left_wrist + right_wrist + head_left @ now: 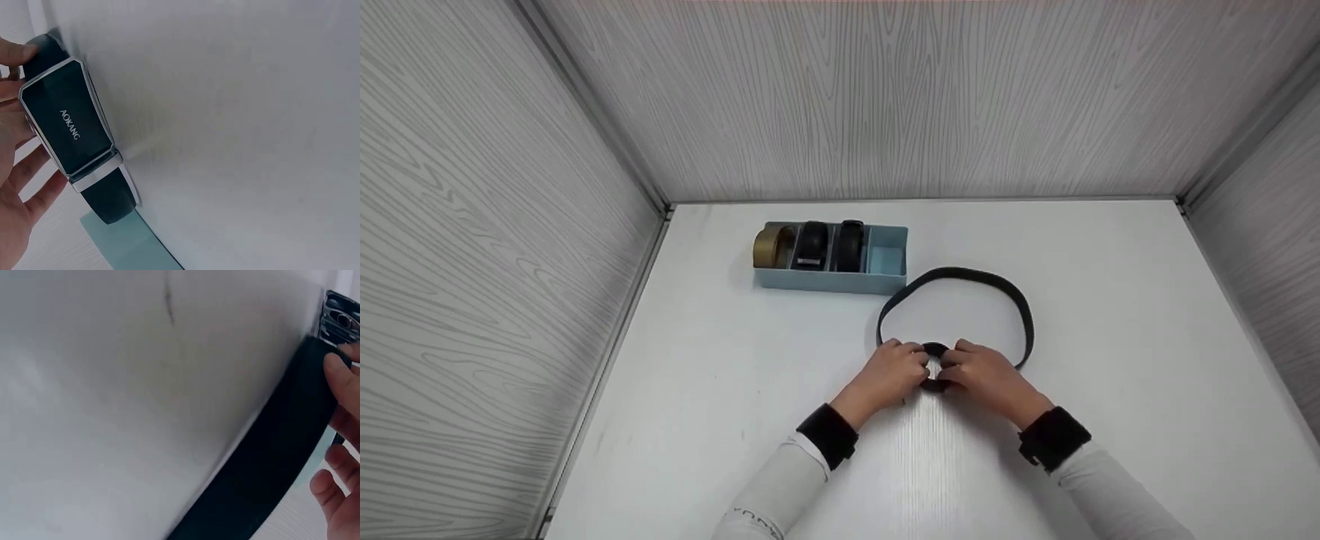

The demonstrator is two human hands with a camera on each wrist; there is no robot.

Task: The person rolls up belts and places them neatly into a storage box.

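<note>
A black belt stands on its edge in a wide loop on the white table, with a small coil at its near side. My left hand grips that coil from the left. In the left wrist view its thumb and fingers hold the strap beside a dark rectangular buckle lettered AOKANG. From the right, my right hand pinches the coil. The right wrist view has its thumb pressed on the strap, close to a shiny metal piece. The coil's inner turns are hidden behind the fingers.
A light-blue divided box stands beyond the belt to the left, its right corner close to the loop. It holds a gold-brown rolled band and two black rolled belts. Grey wood-grain panels enclose the table's back and sides.
</note>
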